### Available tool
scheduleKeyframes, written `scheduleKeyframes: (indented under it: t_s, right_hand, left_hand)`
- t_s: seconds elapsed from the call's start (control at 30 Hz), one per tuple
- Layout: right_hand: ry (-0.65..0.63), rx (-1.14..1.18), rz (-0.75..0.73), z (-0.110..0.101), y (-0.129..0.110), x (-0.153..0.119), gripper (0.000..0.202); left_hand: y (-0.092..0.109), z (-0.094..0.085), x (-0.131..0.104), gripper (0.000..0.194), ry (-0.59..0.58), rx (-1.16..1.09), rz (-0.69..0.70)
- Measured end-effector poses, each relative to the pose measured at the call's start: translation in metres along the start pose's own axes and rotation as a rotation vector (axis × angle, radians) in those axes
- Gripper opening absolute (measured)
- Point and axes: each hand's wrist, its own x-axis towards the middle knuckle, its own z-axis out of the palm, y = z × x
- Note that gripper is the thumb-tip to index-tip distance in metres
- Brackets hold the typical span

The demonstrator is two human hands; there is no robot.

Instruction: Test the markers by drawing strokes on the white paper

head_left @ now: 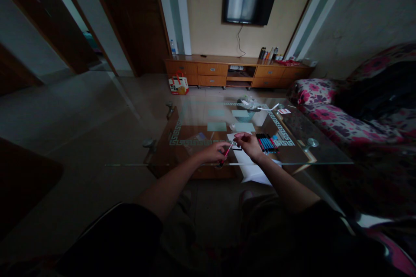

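Over the near edge of the glass table, my left hand (216, 152) is closed around a red pen (225, 154), which slants with its pale end up and to the right. My right hand (247, 143) is pinched close to that pale end. Whatever lies between its fingertips is too small and dark to make out. Beside my right hand lies a row of several pens (267, 143), blue, red and black. White paper (244, 165) spreads beneath my hands toward the near edge.
The glass table (191, 110) has a patterned border. Farther back on it are a teal basket (244, 117) with a plastic bag (248, 102) and a small card (284, 111). A flowered sofa (344, 117) stands to the right. A paper bag (178, 84) is by the cabinet (211, 69).
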Motion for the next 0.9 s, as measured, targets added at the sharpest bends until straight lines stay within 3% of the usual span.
scheduleKeyframes:
  t_s: [0.43, 0.9]
  right_hand:
    - [-0.088, 0.077, 0.06, 0.004, -0.0005, -0.0043, 0.041]
    - [-0.102, 0.114, 0.115, 0.0046, -0.0061, -0.01, 0.054]
  left_hand:
    - [-0.0085, 0.0008, 0.005, 0.06, 0.062, -0.089, 0.034]
    - [-0.0025, 0.0007, 0.0014, 0.091, 0.025, -0.091, 0.102]
